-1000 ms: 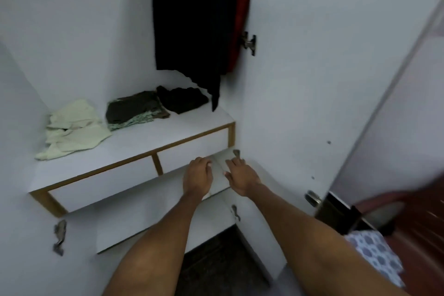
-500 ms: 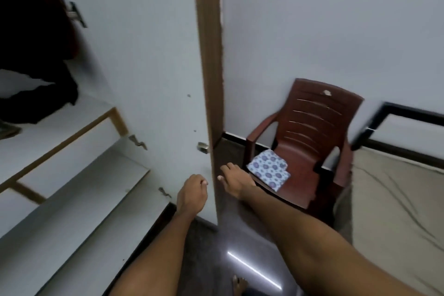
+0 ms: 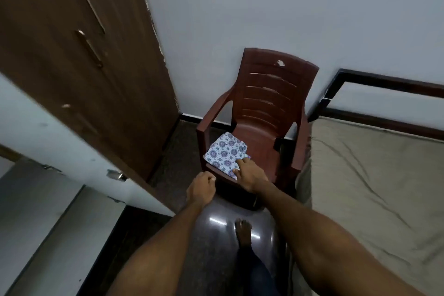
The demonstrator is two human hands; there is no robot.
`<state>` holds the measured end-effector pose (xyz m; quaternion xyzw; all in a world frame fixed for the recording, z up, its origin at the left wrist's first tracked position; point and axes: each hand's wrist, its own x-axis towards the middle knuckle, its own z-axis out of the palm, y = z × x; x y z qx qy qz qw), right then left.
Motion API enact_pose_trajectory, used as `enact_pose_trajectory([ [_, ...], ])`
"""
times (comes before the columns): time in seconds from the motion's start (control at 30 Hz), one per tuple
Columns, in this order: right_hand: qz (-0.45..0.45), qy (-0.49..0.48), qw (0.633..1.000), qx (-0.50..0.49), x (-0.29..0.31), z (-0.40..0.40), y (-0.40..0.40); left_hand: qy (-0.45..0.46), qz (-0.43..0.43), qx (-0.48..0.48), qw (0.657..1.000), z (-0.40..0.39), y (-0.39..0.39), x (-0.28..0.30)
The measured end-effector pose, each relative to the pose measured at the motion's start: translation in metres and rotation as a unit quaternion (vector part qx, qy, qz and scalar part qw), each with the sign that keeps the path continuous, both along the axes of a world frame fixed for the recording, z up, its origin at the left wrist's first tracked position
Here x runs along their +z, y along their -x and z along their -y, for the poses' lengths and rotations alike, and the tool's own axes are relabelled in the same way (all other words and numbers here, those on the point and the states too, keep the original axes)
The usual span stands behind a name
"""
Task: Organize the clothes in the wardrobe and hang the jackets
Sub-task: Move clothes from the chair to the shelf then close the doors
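Patterned cloth (image 3: 227, 153) lies on chair (image 3: 269, 108) under right hand (image 3: 249, 175) fingers; left hand (image 3: 200, 187) loosely curled, empty.

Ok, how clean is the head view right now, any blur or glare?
Head view: the brown wooden wardrobe door at left is motion-smeared; the brown plastic chair and blue-patterned folded cloth stay fairly sharp; ceiling-light glare streaks the glossy dark floor; wide-angle bending at the edges.

Glossy plastic chair (image 3: 269, 94), printed cloth (image 3: 225, 154)
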<state>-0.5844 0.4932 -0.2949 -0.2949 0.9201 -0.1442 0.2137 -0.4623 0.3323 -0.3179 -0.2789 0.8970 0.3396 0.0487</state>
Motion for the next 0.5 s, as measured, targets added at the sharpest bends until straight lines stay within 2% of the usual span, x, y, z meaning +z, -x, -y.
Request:
enact_pose_trajectory([
  [0.1,0.016,0.025,1.000,-0.003,-0.017,0.009,0.048,-0.024,-0.003,0.016,1.000,-0.004,0.046,-0.015],
  [0.2,0.065,-0.006,0.998,-0.004,-0.055,0.022,0.117,-0.064,0.024,0.078,0.995,-0.007,0.115,-0.045],
  [0.23,0.076,0.007,0.997,-0.008,-0.061,0.024,0.120,-0.077,0.024,0.099,0.992,-0.009,0.117,-0.050],
  [0.33,0.128,-0.018,0.991,-0.027,-0.120,0.042,0.187,-0.116,0.053,0.145,0.981,0.003,0.175,-0.117],
  [0.43,0.196,-0.040,0.979,-0.037,-0.159,0.052,0.225,-0.154,0.092,0.178,0.967,0.008,0.188,-0.175],
  [0.47,0.219,-0.060,0.973,-0.042,-0.189,0.061,0.243,-0.146,0.113,0.184,0.966,0.009,0.200,-0.207],
  [0.5,0.227,-0.049,0.972,-0.040,-0.194,0.058,0.249,-0.157,0.108,0.193,0.962,0.007,0.200,-0.207],
])
